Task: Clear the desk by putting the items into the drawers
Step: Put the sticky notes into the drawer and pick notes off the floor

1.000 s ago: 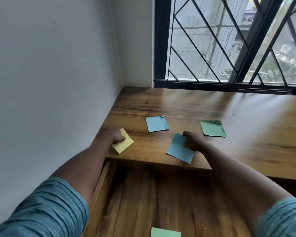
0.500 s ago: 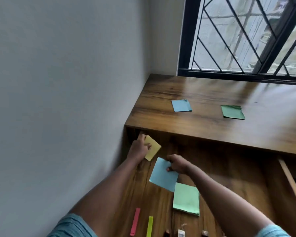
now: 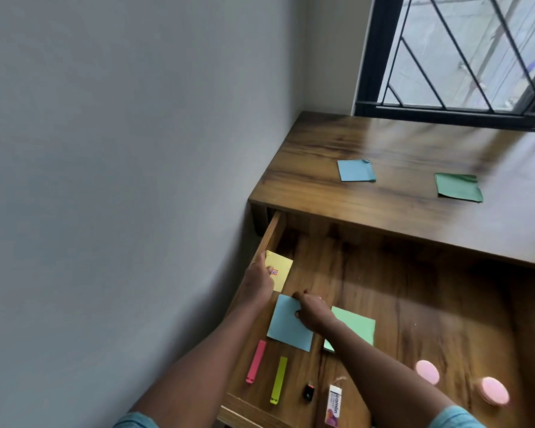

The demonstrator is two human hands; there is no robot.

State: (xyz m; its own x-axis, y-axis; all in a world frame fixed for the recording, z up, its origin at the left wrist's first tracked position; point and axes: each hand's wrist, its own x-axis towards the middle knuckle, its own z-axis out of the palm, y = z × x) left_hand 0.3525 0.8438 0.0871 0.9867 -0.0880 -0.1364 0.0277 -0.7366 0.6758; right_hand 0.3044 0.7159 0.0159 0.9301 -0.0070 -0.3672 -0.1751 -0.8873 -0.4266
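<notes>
Mid-drop into the open drawer (image 3: 272, 233): left hand (image 3: 258, 282) pinching the yellow pad (image 3: 280, 270), right hand (image 3: 311, 308) gripping the blue pad (image 3: 288, 324); next, release both, then fetch the blue note (image 3: 355, 170) and green note (image 3: 457, 187) off the counter (image 3: 383, 140).

Short teal striped sleeves (image 3: 138, 421) end above bare forearms and bare hands (image 3: 312, 310).

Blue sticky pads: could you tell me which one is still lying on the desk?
The smaller blue pad left of the dark green one; the other blue pad is in the drawer.
</notes>
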